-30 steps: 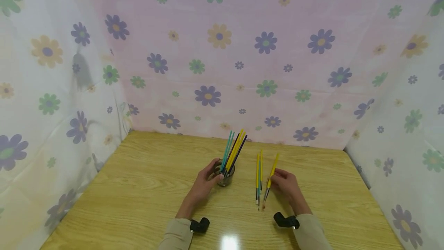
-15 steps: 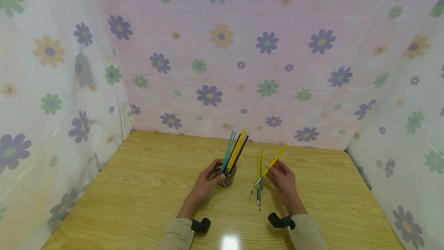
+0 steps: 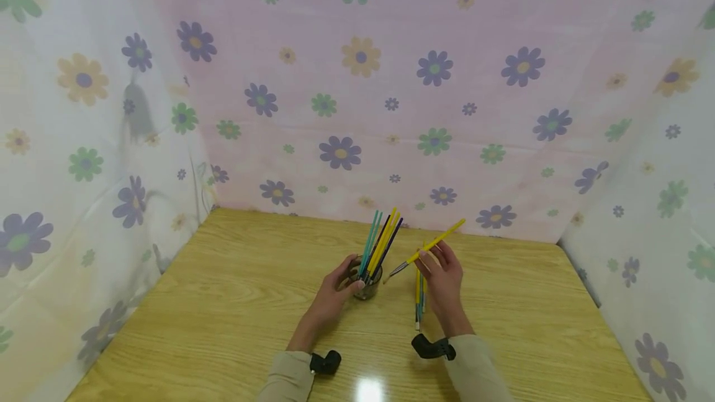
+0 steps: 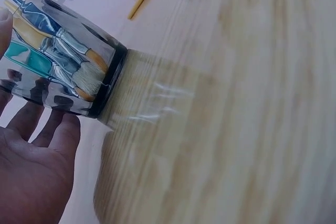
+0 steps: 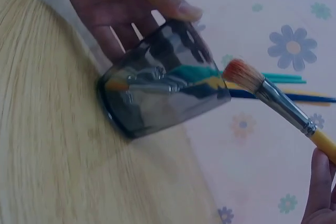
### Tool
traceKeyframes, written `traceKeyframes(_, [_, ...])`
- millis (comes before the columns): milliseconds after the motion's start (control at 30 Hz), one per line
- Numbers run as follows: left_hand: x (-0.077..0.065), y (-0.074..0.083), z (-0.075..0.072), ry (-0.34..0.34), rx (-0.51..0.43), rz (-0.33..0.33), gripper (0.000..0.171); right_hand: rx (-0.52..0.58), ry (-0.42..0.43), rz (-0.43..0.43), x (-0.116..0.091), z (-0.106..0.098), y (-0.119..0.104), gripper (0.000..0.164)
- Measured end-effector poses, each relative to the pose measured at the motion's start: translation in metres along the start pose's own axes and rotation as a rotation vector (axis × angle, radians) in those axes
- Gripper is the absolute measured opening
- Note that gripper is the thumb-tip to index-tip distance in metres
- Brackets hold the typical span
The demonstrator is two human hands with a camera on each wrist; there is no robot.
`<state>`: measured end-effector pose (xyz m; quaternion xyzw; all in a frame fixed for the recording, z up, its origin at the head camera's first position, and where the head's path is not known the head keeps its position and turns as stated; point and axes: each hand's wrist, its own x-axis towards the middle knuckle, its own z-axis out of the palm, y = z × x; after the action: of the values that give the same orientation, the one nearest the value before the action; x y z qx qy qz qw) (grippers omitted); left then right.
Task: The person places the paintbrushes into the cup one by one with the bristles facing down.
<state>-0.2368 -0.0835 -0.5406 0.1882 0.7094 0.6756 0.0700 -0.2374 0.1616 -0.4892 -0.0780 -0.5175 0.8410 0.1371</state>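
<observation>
My left hand [image 3: 328, 296] grips a dark, see-through glass [image 3: 367, 291] standing on the table, thumb near the rim and fingers round its far side. Several paintbrushes [image 3: 382, 244] with teal, yellow and dark blue handles lean in it, bristles down, as the left wrist view shows through the glass wall [image 4: 113, 51]. My right hand [image 3: 445, 281] pinches a yellow-handled paintbrush [image 3: 430, 245], tilted with its bristles low and to the left. In the right wrist view, the reddish-tan bristles of this paintbrush [image 5: 244, 76] overlap the glass's rim.
Several more paintbrushes [image 3: 418, 303], yellow and teal, lie on the wood-grain table [image 3: 223, 303], partly hidden behind my right hand. Flower-patterned cloth [image 3: 385, 160] hangs along the back and both sides. Each wrist wears a black camera mount [image 3: 326, 362].
My right hand has lifted the yellow paintbrush and carried it left, towards the glass, turning its bristles to the left. The left hand has kept its grip on the glass.
</observation>
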Motion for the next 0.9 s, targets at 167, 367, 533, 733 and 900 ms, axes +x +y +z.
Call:
traceKeyframes(167, [0.000,0.001,0.001,-0.002,-0.024,-0.002,0.065,0.037,0.015,-0.035,-0.003,0.013,0.001,0.036])
traceKeyframes(367, [-0.001,0.003,0.001,-0.007,-0.040,-0.001,0.065,0.061,-0.004,-0.090,-0.005,0.025,0.004,0.035])
traceKeyframes(533, [-0.002,0.005,0.000,-0.006,-0.047,-0.007,0.065,0.029,-0.054,-0.143,-0.007,0.033,0.009,0.037])
traceKeyframes(733, [-0.001,0.005,0.000,0.001,-0.043,-0.008,0.065,-0.076,-0.085,-0.180,-0.007,0.039,0.017,0.037])
traceKeyframes(900, [0.001,0.004,0.001,0.012,-0.039,-0.005,0.063,-0.166,-0.100,-0.231,-0.007,0.043,0.024,0.040])
